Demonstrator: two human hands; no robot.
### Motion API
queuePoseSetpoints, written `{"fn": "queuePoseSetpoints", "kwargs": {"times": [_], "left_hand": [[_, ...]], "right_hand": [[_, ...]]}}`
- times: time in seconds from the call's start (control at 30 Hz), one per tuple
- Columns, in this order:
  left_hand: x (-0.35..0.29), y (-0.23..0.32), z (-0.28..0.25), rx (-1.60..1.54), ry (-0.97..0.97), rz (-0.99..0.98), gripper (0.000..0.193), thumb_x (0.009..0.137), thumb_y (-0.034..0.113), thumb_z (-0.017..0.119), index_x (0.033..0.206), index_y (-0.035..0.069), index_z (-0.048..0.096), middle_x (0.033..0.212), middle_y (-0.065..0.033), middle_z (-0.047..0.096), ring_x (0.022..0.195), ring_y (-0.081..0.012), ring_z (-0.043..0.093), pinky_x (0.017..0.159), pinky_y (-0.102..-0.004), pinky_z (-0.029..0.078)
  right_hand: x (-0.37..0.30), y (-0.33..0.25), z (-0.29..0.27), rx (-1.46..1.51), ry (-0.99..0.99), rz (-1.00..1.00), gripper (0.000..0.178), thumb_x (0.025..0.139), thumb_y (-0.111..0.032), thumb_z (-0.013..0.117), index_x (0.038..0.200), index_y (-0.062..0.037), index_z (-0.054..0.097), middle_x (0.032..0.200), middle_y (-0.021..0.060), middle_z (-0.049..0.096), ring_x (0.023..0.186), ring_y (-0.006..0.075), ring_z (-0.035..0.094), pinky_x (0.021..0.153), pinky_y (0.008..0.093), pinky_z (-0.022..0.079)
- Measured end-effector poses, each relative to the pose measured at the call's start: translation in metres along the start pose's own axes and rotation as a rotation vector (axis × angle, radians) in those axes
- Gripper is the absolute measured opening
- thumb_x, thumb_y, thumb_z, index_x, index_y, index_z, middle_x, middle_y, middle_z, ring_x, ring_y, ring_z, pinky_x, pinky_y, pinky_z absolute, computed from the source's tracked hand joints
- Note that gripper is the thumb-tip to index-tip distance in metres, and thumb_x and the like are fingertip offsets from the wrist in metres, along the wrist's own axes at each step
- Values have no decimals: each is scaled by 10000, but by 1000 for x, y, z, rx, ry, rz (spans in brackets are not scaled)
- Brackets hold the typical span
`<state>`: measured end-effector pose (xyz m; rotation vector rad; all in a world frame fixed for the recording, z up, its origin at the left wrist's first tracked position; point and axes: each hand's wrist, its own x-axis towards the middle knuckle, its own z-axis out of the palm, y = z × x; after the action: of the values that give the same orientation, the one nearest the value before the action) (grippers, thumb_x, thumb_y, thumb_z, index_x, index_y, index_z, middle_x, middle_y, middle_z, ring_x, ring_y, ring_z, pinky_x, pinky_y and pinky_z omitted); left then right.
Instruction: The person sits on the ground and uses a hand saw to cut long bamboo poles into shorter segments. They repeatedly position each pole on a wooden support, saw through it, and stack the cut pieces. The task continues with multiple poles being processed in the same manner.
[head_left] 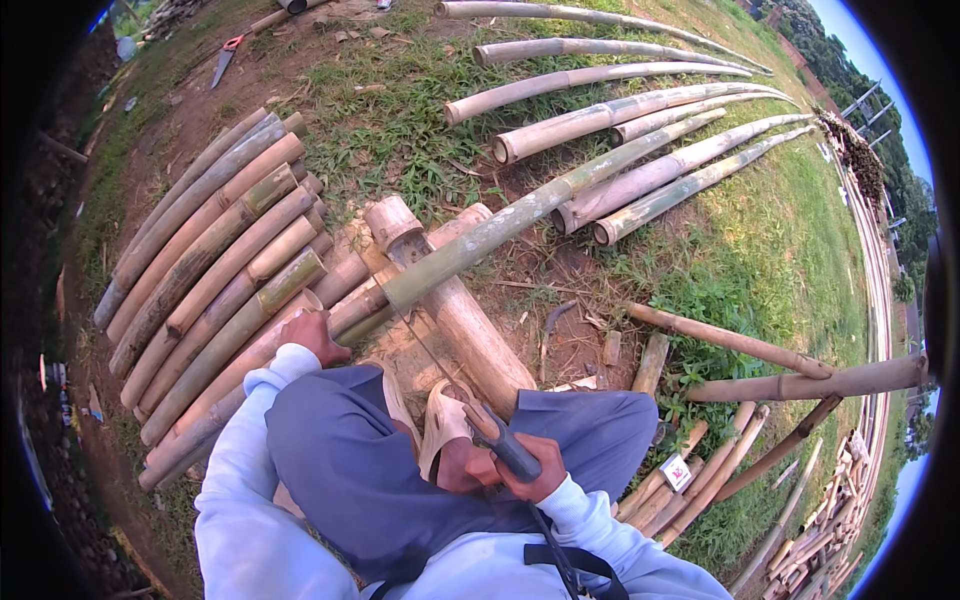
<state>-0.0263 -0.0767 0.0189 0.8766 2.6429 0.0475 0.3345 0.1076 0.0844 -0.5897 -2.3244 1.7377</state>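
My right hand (536, 468) is wrapped round the dark handle of a hand saw (430, 353). The saw's thin blade slants up and left to a long green-grey bamboo pole (510, 222), close to its near end. That pole lies across a thick pale log (465, 325) with a notched upper end. On the left, my left hand (314, 335) is closed over a bamboo piece (357, 311) lying in line with the pole; the fingers are partly hidden. My feet, in tan clogs (445, 428), are beside the log, below the blade.
Cut bamboo lengths (215, 245) lie stacked at the left. Several long bamboo poles (610, 115) stretch across the grass at the upper right. A bamboo frame (800, 382) stands at the right, near more cut pieces (695, 480). Another saw (226, 58) lies at the far left.
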Motion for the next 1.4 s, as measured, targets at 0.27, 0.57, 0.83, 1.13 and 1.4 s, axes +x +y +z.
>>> {"fn": "queuePoseSetpoints", "kwargs": {"times": [0.27, 0.57, 0.83, 1.13, 1.4], "left_hand": [[45, -5, -4, 49, -42, 21, 576, 647, 455, 826, 976, -9, 734, 896, -221, 731, 935, -391, 705, 943, -456, 521], [35, -13, 20, 137, 56, 129, 530, 673, 481, 818, 951, 42, 715, 857, -177, 738, 853, -324, 705, 1036, -384, 405], [49, 19, 8, 53, -70, 63, 516, 695, 403, 833, 1016, 33, 669, 945, -222, 733, 888, -381, 718, 922, -463, 520], [55, 20, 12, 4, -99, 25, 524, 681, 381, 834, 1029, 23, 675, 932, -235, 726, 913, -399, 711, 837, -483, 561], [47, 8, 8, 27, -102, 26, 531, 694, 399, 849, 1012, 12, 672, 929, -210, 734, 911, -386, 715, 832, -480, 561]], "right_hand": [[34, 26, 12, -41, -8, 32, 115, 842, -49, 709, 951, -20, 690, 775, 152, 683, 666, 257, 687, 632, 363, 522], [39, -8, 13, -20, 1, 77, 227, 865, -43, 743, 1083, 9, 711, 727, 54, 668, 681, 64, 568, 629, 285, 486], [22, -1, 11, -76, -55, 193, 252, 855, -57, 739, 1103, -19, 719, 812, 124, 724, 747, 169, 720, 683, 306, 539], [92, 10, 38, -53, 10, 117, 129, 858, -70, 720, 957, 9, 693, 731, 152, 673, 655, 175, 660, 618, 339, 509], [40, -7, 20, -40, -77, 195, 194, 868, -11, 689, 1060, -22, 707, 849, 118, 734, 786, 171, 725, 714, 315, 554]]}}
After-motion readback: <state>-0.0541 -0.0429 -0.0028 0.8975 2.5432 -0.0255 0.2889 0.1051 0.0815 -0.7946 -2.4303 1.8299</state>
